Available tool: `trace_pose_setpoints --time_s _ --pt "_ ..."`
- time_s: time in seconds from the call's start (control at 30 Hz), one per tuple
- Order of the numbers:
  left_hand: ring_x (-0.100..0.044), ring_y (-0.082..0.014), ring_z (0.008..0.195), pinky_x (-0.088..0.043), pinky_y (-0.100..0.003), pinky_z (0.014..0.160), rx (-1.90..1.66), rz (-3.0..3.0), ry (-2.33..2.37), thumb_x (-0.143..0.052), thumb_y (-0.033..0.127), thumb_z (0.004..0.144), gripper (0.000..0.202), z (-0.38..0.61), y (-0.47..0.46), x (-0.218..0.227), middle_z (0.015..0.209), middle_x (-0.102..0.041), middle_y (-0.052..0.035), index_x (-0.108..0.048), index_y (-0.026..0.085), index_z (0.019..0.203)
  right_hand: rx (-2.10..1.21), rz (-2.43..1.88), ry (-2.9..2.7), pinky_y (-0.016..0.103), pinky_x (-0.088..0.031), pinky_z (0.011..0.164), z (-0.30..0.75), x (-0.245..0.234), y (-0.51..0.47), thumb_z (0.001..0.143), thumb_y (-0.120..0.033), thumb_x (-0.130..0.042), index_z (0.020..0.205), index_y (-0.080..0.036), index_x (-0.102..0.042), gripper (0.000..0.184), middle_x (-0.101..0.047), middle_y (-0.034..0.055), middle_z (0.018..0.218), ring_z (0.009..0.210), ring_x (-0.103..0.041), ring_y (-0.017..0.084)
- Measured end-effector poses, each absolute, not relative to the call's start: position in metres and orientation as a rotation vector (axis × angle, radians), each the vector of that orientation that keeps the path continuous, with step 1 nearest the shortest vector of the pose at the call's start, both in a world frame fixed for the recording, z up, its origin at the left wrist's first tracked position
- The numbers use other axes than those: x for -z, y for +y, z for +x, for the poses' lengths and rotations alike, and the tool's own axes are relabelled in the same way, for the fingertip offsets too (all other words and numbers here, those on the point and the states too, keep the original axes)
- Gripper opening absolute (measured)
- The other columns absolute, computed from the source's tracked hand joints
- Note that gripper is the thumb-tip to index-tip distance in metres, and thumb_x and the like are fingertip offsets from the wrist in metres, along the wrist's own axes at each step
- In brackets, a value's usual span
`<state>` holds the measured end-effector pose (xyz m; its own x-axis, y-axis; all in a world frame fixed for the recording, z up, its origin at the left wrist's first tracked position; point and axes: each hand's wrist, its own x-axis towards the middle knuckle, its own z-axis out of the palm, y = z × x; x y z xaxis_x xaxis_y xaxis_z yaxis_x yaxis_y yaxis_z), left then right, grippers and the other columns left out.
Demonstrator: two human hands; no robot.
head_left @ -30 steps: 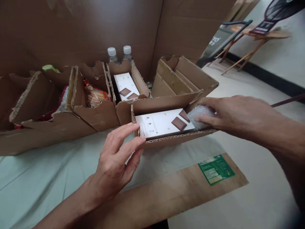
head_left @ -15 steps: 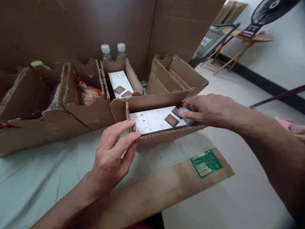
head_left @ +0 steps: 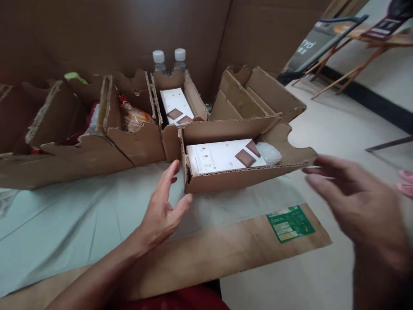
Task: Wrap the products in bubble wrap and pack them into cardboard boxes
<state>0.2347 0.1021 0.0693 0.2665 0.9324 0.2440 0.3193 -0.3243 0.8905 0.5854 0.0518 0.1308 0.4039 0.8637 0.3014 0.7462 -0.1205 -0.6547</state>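
Observation:
In front of me a narrow cardboard tray (head_left: 222, 183) holds a white box (head_left: 222, 155) printed with brown chocolate squares. Behind the box's right end, in the same tray, lies a bubble-wrapped bundle (head_left: 269, 153). My left hand (head_left: 164, 211) is open just off the tray's left end, thumb and fingers apart, with nothing in it. At the tray's right corner is my right hand (head_left: 355, 196), somewhat blurred, its thumb and fingers apart and holding nothing; I cannot tell whether its fingertips touch the cardboard.
Several cardboard bins stand in a row behind, with a red snack packet (head_left: 135, 117) and a second white box (head_left: 177, 106). Two white-capped bottles (head_left: 158, 58) stand further back. A cardboard strip with a green label (head_left: 290, 224) lies along the table's front edge. Someone's pink footwear (head_left: 407, 183) shows at right.
My right hand has come out of the tray, off the bubble-wrapped bundle, to the right corner. My left hand has let go of the tray's left end and opened. The view has shifted right.

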Motion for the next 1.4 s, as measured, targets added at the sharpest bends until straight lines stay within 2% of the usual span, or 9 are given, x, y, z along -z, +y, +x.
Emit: trace_pose_setpoints --time_s 0.1,0.23,0.53,0.67,0.8,0.93,1.1,1.27,1.4 --pt "-0.041 -0.0367 0.151 -0.037 -0.06 0.124 -0.97 1.695 1.04 -0.065 0.044 0.097 0.081 0.247 0.108 -0.059 0.169 -0.037 -0.0114 -0.024 0.032 0.165 -0.567 -1.793 -1.321 0.047 -0.058 0.091 0.57 -0.1 0.064 0.077 -0.068 -0.074 0.122 -0.024 -0.065 0.064 -0.073 0.0131 0.123 0.103 -0.071 0.03" --pt "-0.027 -0.0374 0.159 -0.03 -0.062 0.127 -0.98 1.633 0.973 -0.068 0.046 0.094 0.088 0.259 0.112 -0.051 0.17 -0.034 -0.0127 -0.021 0.03 0.166 -0.629 -1.758 -1.284 0.049 -0.055 0.096 0.549 -0.084 0.075 0.079 -0.071 -0.071 0.115 -0.022 -0.063 0.061 -0.075 0.0121 0.115 0.103 -0.071 0.031" --pt "-0.042 -0.0383 0.151 -0.031 -0.064 0.125 -1.094 1.544 1.043 -0.073 0.046 0.09 0.087 0.206 0.059 -0.049 0.16 -0.046 -0.0189 -0.03 0.024 0.162 -0.43 -1.759 -1.433 0.041 -0.055 0.073 0.485 -0.089 0.03 0.085 -0.068 -0.066 0.095 -0.021 -0.066 0.048 -0.074 0.0082 0.088 0.084 -0.07 0.029" --pt "-0.048 -0.0366 0.146 -0.036 -0.058 0.124 -1.14 1.408 1.187 -0.071 0.05 0.091 0.073 0.151 0.029 -0.051 0.149 -0.056 -0.0181 -0.044 0.021 0.152 -0.475 -1.644 -1.563 0.041 -0.058 0.082 0.423 -0.099 0.015 0.093 -0.057 -0.063 0.116 -0.022 -0.066 0.042 -0.074 0.0112 0.112 0.1 -0.07 0.029" --pt "-0.051 -0.0351 0.144 -0.042 -0.052 0.12 -1.233 1.32 1.222 -0.071 0.051 0.092 0.071 0.116 0.022 -0.064 0.15 -0.057 -0.0167 -0.045 0.02 0.151 -0.537 -1.505 -1.562 0.049 -0.053 0.105 0.376 -0.102 0.013 0.094 -0.053 -0.065 0.14 -0.022 -0.055 0.057 -0.066 0.0141 0.135 0.127 -0.062 0.033" --pt "-0.055 -0.0331 0.139 -0.045 -0.051 0.118 -1.276 1.366 1.111 -0.072 0.05 0.092 0.071 0.124 0.024 -0.084 0.148 -0.059 -0.0155 -0.044 0.021 0.151 -0.499 -1.461 -1.415 0.054 -0.048 0.111 0.372 -0.106 0.002 0.092 -0.051 -0.069 0.138 -0.022 -0.057 0.056 -0.067 0.0132 0.131 0.125 -0.062 0.033" --pt "-0.041 -0.0323 0.153 -0.032 -0.051 0.129 -1.253 1.436 1.005 -0.074 0.048 0.091 0.086 0.129 0.01 -0.096 0.159 -0.05 -0.0158 -0.031 0.024 0.162 -0.335 -1.318 -1.235 0.061 -0.034 0.121 0.363 -0.109 -0.011 0.093 -0.044 -0.068 0.141 -0.022 -0.055 0.054 -0.063 0.0151 0.137 0.138 -0.055 0.036" --pt "-0.045 -0.0308 0.15 -0.036 -0.049 0.126 -1.458 1.344 1.104 -0.073 0.049 0.091 0.081 0.088 0.017 -0.105 0.157 -0.052 -0.0145 -0.036 0.025 0.159 -0.514 -1.266 -1.373 0.054 -0.042 0.118 0.322 -0.117 0.012 0.094 -0.047 -0.068 0.145 -0.025 -0.052 0.057 -0.063 0.0147 0.139 0.135 -0.057 0.033" --pt "-0.049 -0.0305 0.147 -0.039 -0.05 0.125 -1.475 1.411 1.044 -0.071 0.058 0.091 0.084 0.105 0.028 -0.12 0.156 -0.054 -0.013 -0.034 0.027 0.16 -0.426 -1.229 -1.326 0.058 -0.041 0.118 0.329 -0.131 0.019 0.095 -0.05 -0.064 0.145 -0.024 -0.054 0.057 -0.064 0.0144 0.138 0.133 -0.059 0.034"
